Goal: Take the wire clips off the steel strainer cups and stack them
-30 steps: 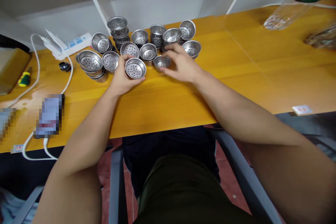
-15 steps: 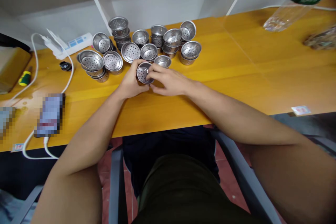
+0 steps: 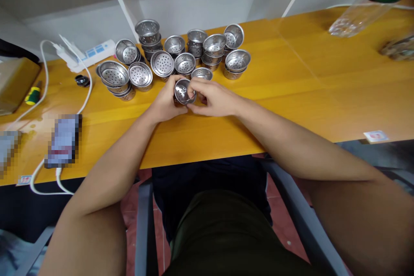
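A small perforated metal cup [image 3: 182, 92] is tilted so that its open mouth and the holes in its bottom face me. My left hand [image 3: 165, 102] wraps round its left side, thumb low and fingers behind. On the right, my right hand [image 3: 216, 97] pinches the rim, its fingertips curled over the edge into the mouth. Just behind my hands stand similar cups, among them a low one [image 3: 202, 73] partly hidden by my right hand, a single cup [image 3: 185, 64] and a tilted one [image 3: 162, 64] with its holes showing.
More cups stand stacked at the back [image 3: 147, 31], left [image 3: 113, 74] and right [image 3: 237, 60]. A power strip [image 3: 93, 56], white cables and a phone [image 3: 63, 141] lie to the left, by a yellow-green screwdriver [image 3: 32, 95]. A clear bottle [image 3: 347, 23] is at the far right.
The held cup has shifted slightly right between my hands and turned a little. My right fingers have moved from inside the mouth to its right rim. The view has shifted slightly.
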The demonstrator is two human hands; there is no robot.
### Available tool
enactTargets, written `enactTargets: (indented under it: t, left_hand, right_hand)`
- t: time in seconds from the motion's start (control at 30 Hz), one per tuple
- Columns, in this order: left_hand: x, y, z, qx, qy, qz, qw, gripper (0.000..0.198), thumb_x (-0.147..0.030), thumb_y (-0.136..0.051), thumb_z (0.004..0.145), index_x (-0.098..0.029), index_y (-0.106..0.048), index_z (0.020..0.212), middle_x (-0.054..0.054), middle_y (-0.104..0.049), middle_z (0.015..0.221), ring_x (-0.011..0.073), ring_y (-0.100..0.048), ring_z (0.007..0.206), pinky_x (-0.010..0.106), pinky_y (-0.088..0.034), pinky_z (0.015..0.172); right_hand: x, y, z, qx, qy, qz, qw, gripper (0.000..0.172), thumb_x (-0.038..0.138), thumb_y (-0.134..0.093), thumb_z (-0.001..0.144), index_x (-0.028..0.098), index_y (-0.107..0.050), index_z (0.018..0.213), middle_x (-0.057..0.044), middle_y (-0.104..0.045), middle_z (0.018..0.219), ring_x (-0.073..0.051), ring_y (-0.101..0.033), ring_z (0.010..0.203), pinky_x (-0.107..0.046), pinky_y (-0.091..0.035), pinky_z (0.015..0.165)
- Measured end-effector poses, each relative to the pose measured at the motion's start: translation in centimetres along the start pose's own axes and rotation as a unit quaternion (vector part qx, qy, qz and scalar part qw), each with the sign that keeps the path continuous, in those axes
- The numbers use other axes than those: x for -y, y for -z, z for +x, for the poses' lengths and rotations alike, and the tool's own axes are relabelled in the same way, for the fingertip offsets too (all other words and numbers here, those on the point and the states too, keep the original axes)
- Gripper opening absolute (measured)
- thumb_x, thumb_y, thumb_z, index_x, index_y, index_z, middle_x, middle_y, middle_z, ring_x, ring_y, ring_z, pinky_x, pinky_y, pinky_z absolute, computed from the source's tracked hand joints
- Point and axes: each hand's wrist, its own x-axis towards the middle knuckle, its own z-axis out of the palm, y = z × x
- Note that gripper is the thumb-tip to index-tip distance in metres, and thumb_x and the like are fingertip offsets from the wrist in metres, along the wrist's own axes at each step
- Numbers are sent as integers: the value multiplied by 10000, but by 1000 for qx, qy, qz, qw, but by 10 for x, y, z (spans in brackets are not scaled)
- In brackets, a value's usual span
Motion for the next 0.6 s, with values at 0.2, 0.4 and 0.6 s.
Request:
enactTargets:
  t: [0.2, 0.4, 0.6]
  left_hand:
    - [-10, 1, 3, -12, 12, 40, 999, 751, -326, -1049, 832, -300, -667, 1479, 93, -806, 1451, 364, -790, 1369, 555, -686, 1196]
    - [-10, -2, 0, -21, 38, 36, 998, 882, -484, -1116, 781, -315, -570, 1453, 51, -806, 1347, 320, -846, 1144, 487, -719, 960]
    - [-12, -8, 1, -48, 27, 16, 998, 871, -627, -1027, 898, -332, -550, 1564, 59, -813, 1344, 310, -856, 1139, 507, -723, 980]
  right_hand:
    - [-4, 0, 2, -37, 26, 16, 999, 105, 344, -766, 1171, 247, -735, 1142, -62, -685, 1134, -233, -614, 939, -383, -525, 858]
    - [-5, -4, 3, -46, 61, 44, 996, 220, 353, -794, 1181, 236, -667, 1043, -52, -685, 1101, -233, -655, 971, -379, -524, 891]
    - [-9, -5, 4, -55, 49, 33, 997, 205, 349, -760, 1182, 246, -635, 1056, -69, -691, 1113, -239, -640, 968, -374, -533, 860]
